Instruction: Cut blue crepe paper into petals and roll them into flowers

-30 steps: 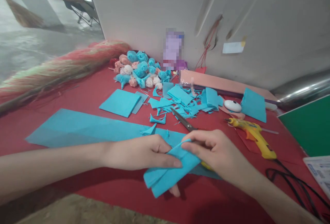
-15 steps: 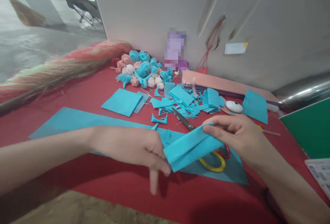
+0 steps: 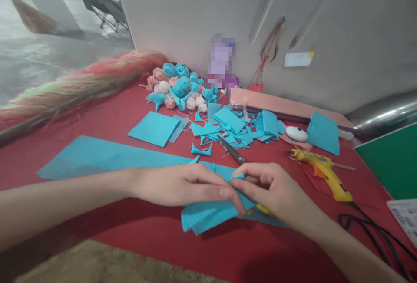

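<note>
Folded blue paper: above the near part of the table (image 3: 182, 255), in the hands; its layers are fanned at the lower left end (image 3: 203, 220).
Right hand (image 3: 272, 189): nearly closed, thumb and fingers pinching the paper's upper right edge.
Left hand (image 3: 190, 186): half open, laid across the top of the paper, thumb stretched out and a bent finger reaching the lower edge; whether it grips underneath is hidden.
Just changed: half a second ago the right hand holds the piece out almost alone, the left at its end; now the paper is lower and further left, with the left hand over it. This suggests handling has passed from one hand to both.
Under the hands: long blue sheet (image 3: 120, 155) and scissors (image 3: 233, 149), a yellow handle part showing; more was visible before.
Right of the hands: yellow glue gun (image 3: 322, 172), again uncovered by the arm.
Beyond: blue scraps (image 3: 208, 129), folded blue square (image 3: 153, 129), unmoved.
Far side: heaped paper flowers (image 3: 181, 85), unchanged.
</note>
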Tool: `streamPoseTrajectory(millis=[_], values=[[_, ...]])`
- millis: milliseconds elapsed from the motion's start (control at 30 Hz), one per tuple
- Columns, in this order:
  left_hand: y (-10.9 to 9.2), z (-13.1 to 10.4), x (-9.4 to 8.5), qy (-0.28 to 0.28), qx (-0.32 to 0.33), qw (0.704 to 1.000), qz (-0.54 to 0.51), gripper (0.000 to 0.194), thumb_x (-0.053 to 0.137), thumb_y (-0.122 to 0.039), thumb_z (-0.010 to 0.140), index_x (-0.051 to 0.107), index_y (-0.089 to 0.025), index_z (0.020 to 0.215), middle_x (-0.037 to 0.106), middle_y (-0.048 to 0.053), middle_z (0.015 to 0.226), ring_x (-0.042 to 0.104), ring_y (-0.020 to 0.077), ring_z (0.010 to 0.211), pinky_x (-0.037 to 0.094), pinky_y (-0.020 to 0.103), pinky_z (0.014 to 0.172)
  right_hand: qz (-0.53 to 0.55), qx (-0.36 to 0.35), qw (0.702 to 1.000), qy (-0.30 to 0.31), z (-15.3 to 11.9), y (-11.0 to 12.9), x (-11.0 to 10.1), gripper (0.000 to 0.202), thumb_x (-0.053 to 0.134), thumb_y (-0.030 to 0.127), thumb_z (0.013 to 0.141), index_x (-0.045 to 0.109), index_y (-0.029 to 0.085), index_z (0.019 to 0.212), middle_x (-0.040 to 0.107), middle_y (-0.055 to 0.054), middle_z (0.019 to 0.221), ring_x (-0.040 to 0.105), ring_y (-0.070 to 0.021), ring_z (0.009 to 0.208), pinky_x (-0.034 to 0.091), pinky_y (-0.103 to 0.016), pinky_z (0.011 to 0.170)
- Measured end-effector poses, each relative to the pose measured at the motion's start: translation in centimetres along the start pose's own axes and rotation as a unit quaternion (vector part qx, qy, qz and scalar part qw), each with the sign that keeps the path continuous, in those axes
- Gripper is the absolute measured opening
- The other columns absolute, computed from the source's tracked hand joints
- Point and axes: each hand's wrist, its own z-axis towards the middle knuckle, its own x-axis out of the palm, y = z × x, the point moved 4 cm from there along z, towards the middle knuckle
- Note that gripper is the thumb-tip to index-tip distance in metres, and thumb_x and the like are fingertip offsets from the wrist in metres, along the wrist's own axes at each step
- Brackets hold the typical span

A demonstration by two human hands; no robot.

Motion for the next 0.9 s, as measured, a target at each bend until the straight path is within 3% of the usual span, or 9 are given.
streamPoseTrajectory(millis=[133,233,433,567,633,700,767,833,900], values=[[0.5,0.1,0.2,-0.012,0.004,1.0,0.023,0.032,0.036,-0.02,0.092,0.064,-0.014,0.107,0.067,0.004,0.099,0.06,0.0154,0.09,0.043,0.021,0.083,-0.097,-0.055,0.993,-0.024,-0.5,0.3,0.3,0.019,0.049,0.033,0.086,0.057,0.019,0.076,0.053,0.004,0.057,0.046,-0.0072,0.049,0.035,-0.015,0.043],[0.3,-0.1,0.0,-0.014,0.009,0.998,0.054,0.03,0.04,-0.02,0.09,0.067,-0.015,0.103,0.069,0.006,0.095,0.062,0.0151,0.081,0.045,0.02,0.075,-0.176,-0.112,0.976,-0.068,-1.0,1.5,-0.7,0.018,0.051,0.028,0.085,0.058,0.018,0.072,0.048,0.004,0.053,0.038,-0.0065,0.047,0.028,-0.016,0.041],[-0.7,-0.7,-1.7,-0.032,0.016,0.998,0.043,0.028,0.043,-0.017,0.089,0.07,-0.013,0.095,0.069,0.007,0.097,0.062,0.0182,0.092,0.045,0.021,0.08,-0.181,-0.177,0.952,-0.172,-1.6,3.4,-3.4,0.016,0.055,0.026,0.082,0.06,0.017,0.069,0.046,0.005,0.052,0.038,-0.0051,0.044,0.029,-0.015,0.039],[-0.3,-1.0,-3.9,-0.098,0.007,0.991,0.091,0.028,0.044,-0.021,0.087,0.072,-0.016,0.086,0.071,0.004,0.083,0.063,0.016,0.076,0.046,0.021,0.07,-0.167,-0.193,0.943,-0.216,-1.9,3.6,-4.2,0.015,0.055,0.024,0.082,0.059,0.019,0.068,0.035,0.006,0.046,0.03,-0.0036,0.038,0.022,-0.015,0.034],[0.2,-1.0,-4.9,-0.155,-0.002,0.985,0.08,0.031,0.042,-0.024,0.087,0.071,-0.016,0.08,0.07,0.005,0.082,0.063,0.0176,0.079,0.046,0.024,0.074,-0.13,-0.192,0.937,-0.263,-2.0,3.3,-4.7,0.014,0.057,0.024,0.081,0.059,0.02,0.069,0.032,0.007,0.046,0.028,-0.0034,0.038,0.021,-0.014,0.034],[0.9,-0.8,-4.8,-0.172,-0.022,0.982,0.08,0.028,0.043,-0.025,0.086,0.07,-0.016,0.083,0.069,0.005,0.091,0.062,0.0191,0.089,0.045,0.026,0.079,-0.068,-0.177,0.937,-0.292,-1.8,2.8,-4.8,0.011,0.059,0.029,0.08,0.059,0.021,0.073,0.034,0.008,0.044,0.032,-0.0035,0.036,0.026,-0.013,0.033],[1.6,-0.3,-3.6,-0.128,-0.054,0.984,0.111,0.023,0.051,-0.025,0.082,0.065,-0.018,0.099,0.065,0.004,0.107,0.058,0.0199,0.1,0.044,0.026,0.084,0.006,-0.15,0.948,-0.279,-1.3,2.2,-4.4,0.014,0.06,0.034,0.08,0.058,0.02,0.078,0.042,0.008,0.041,0.04,-0.0049,0.033,0.033,-0.013,0.033],[2.0,0.1,-2.4,-0.141,-0.061,0.978,0.139,0.041,0.065,-0.03,0.072,0.057,-0.019,0.111,0.061,0.004,0.114,0.056,0.0204,0.103,0.043,0.026,0.086,0.066,-0.123,0.962,-0.237,-0.7,1.7,-3.4,0.017,0.06,0.035,0.08,0.055,0.019,0.082,0.051,0.006,0.043,0.046,-0.0063,0.03,0.037,-0.014,0.033],[1.8,0.4,-1.4,-0.177,-0.005,0.976,0.128,0.038,0.065,-0.031,0.073,0.058,-0.017,0.107,0.063,0.005,0.109,0.057,0.0186,0.099,0.043,0.025,0.086,0.103,-0.096,0.974,-0.178,-0.3,1.3,-2.0,0.017,0.06,0.031,0.079,0.051,0.017,0.085,0.057,0.005,0.051,0.05,-0.0074,0.031,0.041,-0.014,0.032]])
